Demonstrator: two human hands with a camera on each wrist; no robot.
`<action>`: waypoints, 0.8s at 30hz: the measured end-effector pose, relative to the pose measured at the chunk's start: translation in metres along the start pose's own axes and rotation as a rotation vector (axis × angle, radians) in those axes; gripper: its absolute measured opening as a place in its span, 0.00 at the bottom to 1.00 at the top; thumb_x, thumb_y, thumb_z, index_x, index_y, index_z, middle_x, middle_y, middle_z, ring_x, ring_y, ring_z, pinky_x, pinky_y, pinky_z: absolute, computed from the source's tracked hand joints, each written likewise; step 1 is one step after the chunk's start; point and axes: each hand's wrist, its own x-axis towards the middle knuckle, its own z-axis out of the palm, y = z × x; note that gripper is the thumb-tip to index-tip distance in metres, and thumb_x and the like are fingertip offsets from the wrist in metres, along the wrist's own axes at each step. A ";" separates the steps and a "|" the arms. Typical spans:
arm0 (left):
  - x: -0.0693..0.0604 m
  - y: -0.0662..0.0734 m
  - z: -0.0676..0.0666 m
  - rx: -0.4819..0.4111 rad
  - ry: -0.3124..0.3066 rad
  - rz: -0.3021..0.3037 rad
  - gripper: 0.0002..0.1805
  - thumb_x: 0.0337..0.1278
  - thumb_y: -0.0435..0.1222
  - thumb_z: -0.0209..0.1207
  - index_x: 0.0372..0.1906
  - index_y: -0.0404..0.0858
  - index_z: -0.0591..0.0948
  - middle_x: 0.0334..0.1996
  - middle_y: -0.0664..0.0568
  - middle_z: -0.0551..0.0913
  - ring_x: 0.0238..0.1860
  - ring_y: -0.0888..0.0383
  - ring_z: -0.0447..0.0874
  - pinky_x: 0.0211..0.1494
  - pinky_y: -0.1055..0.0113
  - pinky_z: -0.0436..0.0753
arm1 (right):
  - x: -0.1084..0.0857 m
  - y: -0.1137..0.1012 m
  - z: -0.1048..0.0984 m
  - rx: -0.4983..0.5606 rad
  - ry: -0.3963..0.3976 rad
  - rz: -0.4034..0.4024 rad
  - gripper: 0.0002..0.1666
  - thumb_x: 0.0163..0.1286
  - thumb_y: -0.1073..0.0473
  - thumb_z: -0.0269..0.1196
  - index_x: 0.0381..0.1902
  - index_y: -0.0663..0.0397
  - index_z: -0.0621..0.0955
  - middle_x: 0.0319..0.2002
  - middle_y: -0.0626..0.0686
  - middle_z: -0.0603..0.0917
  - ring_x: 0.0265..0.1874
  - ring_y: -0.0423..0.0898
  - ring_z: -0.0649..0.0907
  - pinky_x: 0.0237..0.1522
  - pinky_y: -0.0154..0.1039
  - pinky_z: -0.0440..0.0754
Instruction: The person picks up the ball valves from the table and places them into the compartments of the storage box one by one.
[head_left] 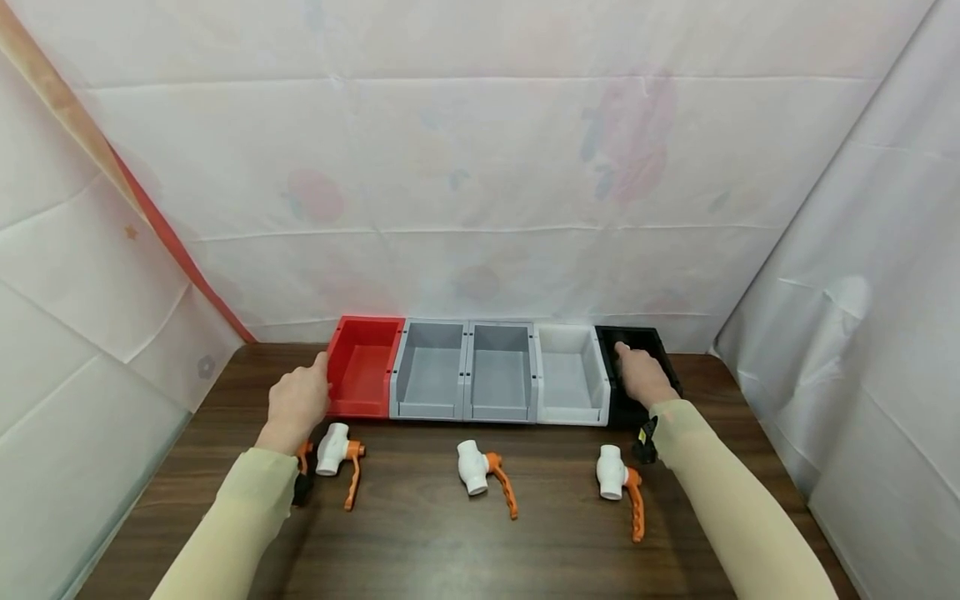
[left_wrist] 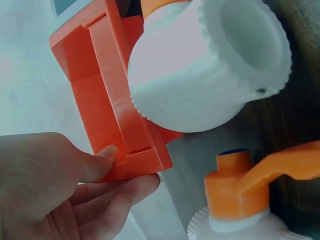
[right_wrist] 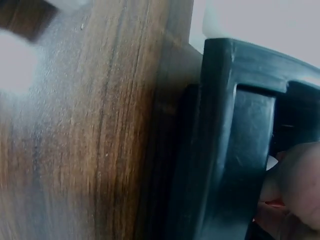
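Brown wood-grain tabletop lies amid pale patterned cloth; the left grip pinches the red bin; whether the right grip, at the black bin, holds anything, I cannot tell.

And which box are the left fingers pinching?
The red box, leftmost of five. It's the only red one, and the left fingers pinch its edge.

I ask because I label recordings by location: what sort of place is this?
Probably a curtained work booth: printed cloth hangs behind and beside a table, which bears bins and valves.
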 end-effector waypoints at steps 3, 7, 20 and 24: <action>0.000 0.001 0.000 -0.007 -0.013 -0.003 0.21 0.63 0.30 0.59 0.58 0.27 0.68 0.27 0.34 0.81 0.20 0.43 0.79 0.20 0.49 0.80 | 0.000 0.002 0.000 0.014 -0.010 0.000 0.23 0.72 0.75 0.49 0.64 0.62 0.67 0.46 0.70 0.81 0.35 0.62 0.83 0.34 0.54 0.79; 0.000 0.000 0.002 -0.005 -0.014 -0.007 0.22 0.62 0.30 0.60 0.57 0.28 0.68 0.27 0.34 0.82 0.21 0.43 0.79 0.21 0.48 0.80 | -0.001 0.004 0.001 0.024 -0.004 -0.005 0.24 0.72 0.75 0.50 0.64 0.62 0.67 0.49 0.72 0.79 0.37 0.64 0.83 0.35 0.56 0.80; 0.000 -0.005 0.004 -0.019 -0.006 -0.031 0.23 0.63 0.30 0.59 0.59 0.29 0.67 0.28 0.33 0.81 0.21 0.42 0.79 0.21 0.47 0.80 | 0.000 -0.003 0.011 -0.018 0.065 -0.006 0.12 0.77 0.73 0.46 0.54 0.60 0.67 0.54 0.75 0.74 0.45 0.70 0.81 0.44 0.61 0.80; 0.000 -0.007 0.004 -0.019 -0.008 -0.046 0.23 0.64 0.30 0.59 0.60 0.30 0.67 0.27 0.34 0.81 0.20 0.42 0.78 0.20 0.47 0.79 | 0.001 -0.005 0.015 -0.040 0.080 -0.017 0.12 0.75 0.75 0.47 0.52 0.59 0.66 0.54 0.75 0.74 0.42 0.69 0.82 0.42 0.60 0.80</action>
